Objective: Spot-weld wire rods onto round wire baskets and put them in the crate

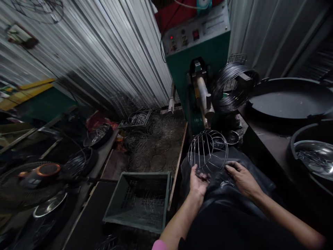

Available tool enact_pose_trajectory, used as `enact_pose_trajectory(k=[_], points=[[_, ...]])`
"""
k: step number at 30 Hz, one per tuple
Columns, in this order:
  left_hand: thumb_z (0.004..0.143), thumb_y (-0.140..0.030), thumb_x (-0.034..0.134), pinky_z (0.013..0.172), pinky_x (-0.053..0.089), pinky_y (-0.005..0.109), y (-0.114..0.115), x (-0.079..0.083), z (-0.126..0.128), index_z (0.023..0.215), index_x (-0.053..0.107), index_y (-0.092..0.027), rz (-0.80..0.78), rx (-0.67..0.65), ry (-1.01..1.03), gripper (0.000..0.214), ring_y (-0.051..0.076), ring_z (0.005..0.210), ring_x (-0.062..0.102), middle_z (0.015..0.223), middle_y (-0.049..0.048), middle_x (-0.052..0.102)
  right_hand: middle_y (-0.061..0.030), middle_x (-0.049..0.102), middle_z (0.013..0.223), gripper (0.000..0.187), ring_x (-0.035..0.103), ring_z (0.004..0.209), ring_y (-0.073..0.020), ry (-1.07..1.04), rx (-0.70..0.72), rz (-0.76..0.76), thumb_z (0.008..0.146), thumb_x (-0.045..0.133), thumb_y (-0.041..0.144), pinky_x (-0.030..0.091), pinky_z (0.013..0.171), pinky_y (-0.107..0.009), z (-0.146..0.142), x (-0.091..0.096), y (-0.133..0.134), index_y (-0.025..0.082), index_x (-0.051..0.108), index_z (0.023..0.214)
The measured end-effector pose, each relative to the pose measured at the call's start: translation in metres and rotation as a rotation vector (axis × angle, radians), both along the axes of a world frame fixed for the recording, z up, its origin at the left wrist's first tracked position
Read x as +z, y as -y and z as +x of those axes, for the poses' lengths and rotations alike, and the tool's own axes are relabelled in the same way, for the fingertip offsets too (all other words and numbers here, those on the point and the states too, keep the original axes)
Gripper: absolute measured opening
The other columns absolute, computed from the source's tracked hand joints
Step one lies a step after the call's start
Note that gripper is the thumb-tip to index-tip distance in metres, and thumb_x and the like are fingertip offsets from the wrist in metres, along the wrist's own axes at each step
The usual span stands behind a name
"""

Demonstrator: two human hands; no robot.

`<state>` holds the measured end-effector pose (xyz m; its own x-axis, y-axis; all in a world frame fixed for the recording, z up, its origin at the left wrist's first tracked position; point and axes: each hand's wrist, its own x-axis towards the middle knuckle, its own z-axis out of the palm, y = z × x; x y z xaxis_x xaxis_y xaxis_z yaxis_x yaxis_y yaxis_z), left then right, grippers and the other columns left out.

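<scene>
A round wire basket frame [207, 150] of thin metal rods rests on my lap, on dark cloth [221, 189], in front of a green machine [199, 59]. My left hand [198, 181] holds the frame's lower left rim, palm up with fingers curled round the wire. My right hand [240, 177] lies at the frame's lower right, fingers bent on the rim and on loose wires on the cloth. A metal arm [204, 97] sticks out of the machine just above the frame.
A coil of dark wire [230, 86] hangs right of the machine. A grey-green plastic crate [140, 199] stands at my left knee. Several wire frames [145, 139] lie on the floor by the corrugated wall. A black round tray [288, 99] and a steel bowl [316, 156] sit on the right bench.
</scene>
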<state>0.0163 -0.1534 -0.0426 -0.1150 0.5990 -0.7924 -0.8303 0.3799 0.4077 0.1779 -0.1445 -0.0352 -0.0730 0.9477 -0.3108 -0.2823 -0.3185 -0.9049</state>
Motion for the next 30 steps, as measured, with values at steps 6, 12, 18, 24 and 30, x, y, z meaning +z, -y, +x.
enact_pose_trajectory(k=[6, 12, 18, 24, 30], points=[[0.070, -0.047, 0.065, 0.065, 0.046, 0.030, 0.014, -0.005, -0.007, 0.068, 0.045, -0.018, 0.022, -0.109, 0.162, 0.036, 0.012, 0.055, 0.051, 0.056, -0.0024, 0.047, -0.0012, 0.061, 0.080, 0.038, 0.056, 0.070, -0.0166, 0.123, 0.079, 0.092, 0.070, 0.066, 0.052, 0.048, 0.065, -0.027, 0.002, -0.003, 0.005, 0.022, 0.056, 0.091], [0.062, -0.071, 0.058, 0.062, 0.047, 0.034, 0.030, -0.011, -0.060, 0.095, 0.055, -0.011, 0.042, -0.498, -0.212, 0.069, 0.021, 0.071, 0.058, 0.083, 0.0115, 0.059, -0.0024, 0.058, 0.079, 0.034, 0.053, 0.074, -0.0185, 0.451, 0.140, 0.297, 0.077, 0.055, 0.053, 0.046, 0.069, -0.028, 0.008, 0.009, 0.010, 0.022, 0.056, 0.087], [0.064, -0.042, 0.074, 0.067, 0.044, 0.024, 0.000, 0.031, -0.082, 0.105, 0.061, -0.020, 0.475, -0.398, -0.962, 0.048, 0.019, 0.085, 0.056, 0.095, 0.0079, 0.062, -0.0036, 0.060, 0.082, 0.031, 0.056, 0.078, -0.0213, 0.561, 0.239, 0.409, 0.081, 0.048, 0.052, 0.046, 0.073, -0.031, -0.006, 0.021, 0.018, 0.023, 0.055, 0.089], [0.061, -0.041, 0.076, 0.070, 0.044, 0.028, -0.043, 0.050, -0.064, 0.105, 0.063, -0.021, 0.465, -0.529, -0.760, 0.050, 0.022, 0.094, 0.055, 0.103, 0.0088, 0.061, -0.0054, 0.062, 0.086, 0.029, 0.057, 0.080, -0.0221, 0.608, 0.283, 0.507, 0.083, 0.044, 0.050, 0.047, 0.076, -0.033, -0.016, 0.038, 0.013, 0.024, 0.054, 0.088], [0.058, -0.038, 0.074, 0.066, 0.044, 0.029, -0.059, 0.031, -0.062, 0.102, 0.060, -0.021, 0.406, -0.758, -0.435, 0.049, 0.018, 0.080, 0.057, 0.090, 0.0050, 0.061, -0.0045, 0.062, 0.080, 0.025, 0.058, 0.074, -0.0208, 0.621, 0.334, 0.614, 0.084, 0.042, 0.046, 0.049, 0.072, -0.033, -0.015, 0.037, 0.008, 0.024, 0.055, 0.084]])
